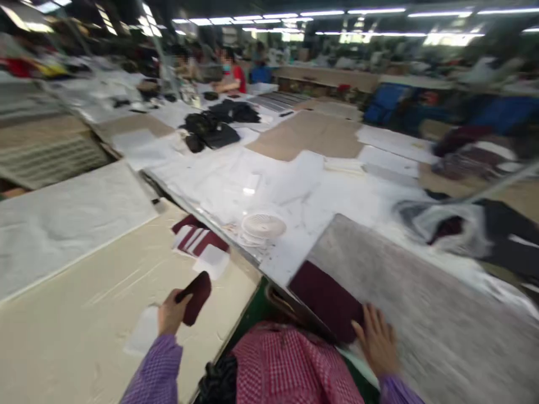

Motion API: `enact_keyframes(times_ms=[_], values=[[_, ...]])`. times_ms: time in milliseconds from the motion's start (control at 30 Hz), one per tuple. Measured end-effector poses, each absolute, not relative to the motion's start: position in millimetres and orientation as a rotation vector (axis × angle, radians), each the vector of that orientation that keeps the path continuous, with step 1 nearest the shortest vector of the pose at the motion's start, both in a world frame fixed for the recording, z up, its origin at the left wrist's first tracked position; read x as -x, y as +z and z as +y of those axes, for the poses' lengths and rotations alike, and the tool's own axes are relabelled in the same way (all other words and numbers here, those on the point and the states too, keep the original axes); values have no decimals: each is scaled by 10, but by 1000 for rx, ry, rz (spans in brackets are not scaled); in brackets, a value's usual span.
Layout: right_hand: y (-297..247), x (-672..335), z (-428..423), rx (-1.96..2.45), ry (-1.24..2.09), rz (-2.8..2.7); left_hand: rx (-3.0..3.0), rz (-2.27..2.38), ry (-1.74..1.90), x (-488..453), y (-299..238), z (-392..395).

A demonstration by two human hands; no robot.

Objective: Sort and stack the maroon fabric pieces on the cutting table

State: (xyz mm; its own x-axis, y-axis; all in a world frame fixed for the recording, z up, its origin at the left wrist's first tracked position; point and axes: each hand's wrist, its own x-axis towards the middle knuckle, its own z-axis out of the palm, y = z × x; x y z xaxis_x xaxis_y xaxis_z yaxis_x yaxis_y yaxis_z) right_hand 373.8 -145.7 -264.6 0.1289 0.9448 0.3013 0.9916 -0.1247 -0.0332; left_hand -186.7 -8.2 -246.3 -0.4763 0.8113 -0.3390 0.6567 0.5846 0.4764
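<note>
My left hand (170, 313) is closed around a small folded maroon fabric piece (196, 296), held just above the cream table top (84, 314). My right hand (378, 340) lies flat with fingers spread on the edge of a larger maroon fabric panel (326, 297), which rests on a grey felt-like sheet (421, 303). Both sleeves are purple. Beyond my left hand lies a small stack of maroon and white cut pieces (197, 238).
A small white fan (263, 226) sits on the white table ahead. Dark garments (213, 129) are piled farther back, and a grey and black bundle (458, 224) lies at right. A person in red (233, 76) works at the far tables.
</note>
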Motion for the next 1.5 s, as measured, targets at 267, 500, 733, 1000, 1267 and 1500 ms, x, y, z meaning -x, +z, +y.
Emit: enact_keyframes(times_ms=[267, 500, 733, 1000, 1267, 1500], values=[[-2657, -3566, -1557, 2453, -261, -1840, -1191, 2285, 185, 2007, -2718, 11], [-2511, -3290, -1623, 2305, -95, -2016, -1084, 2198, 336, 1629, -2791, 33], [-2446, -3306, -1784, 2249, -33, -2030, -1047, 2156, 376, 1485, -2871, 7], [-2445, -3379, -1873, 2222, -18, -1946, -1018, 2144, 366, 1492, -2838, -77], [-2394, -3390, -1727, 2221, 8, -1816, -1072, 2130, 342, 1455, -2912, -92], [-2433, -3358, -1743, 2215, 0, -1654, -1094, 2096, 353, 1444, -2932, -129]])
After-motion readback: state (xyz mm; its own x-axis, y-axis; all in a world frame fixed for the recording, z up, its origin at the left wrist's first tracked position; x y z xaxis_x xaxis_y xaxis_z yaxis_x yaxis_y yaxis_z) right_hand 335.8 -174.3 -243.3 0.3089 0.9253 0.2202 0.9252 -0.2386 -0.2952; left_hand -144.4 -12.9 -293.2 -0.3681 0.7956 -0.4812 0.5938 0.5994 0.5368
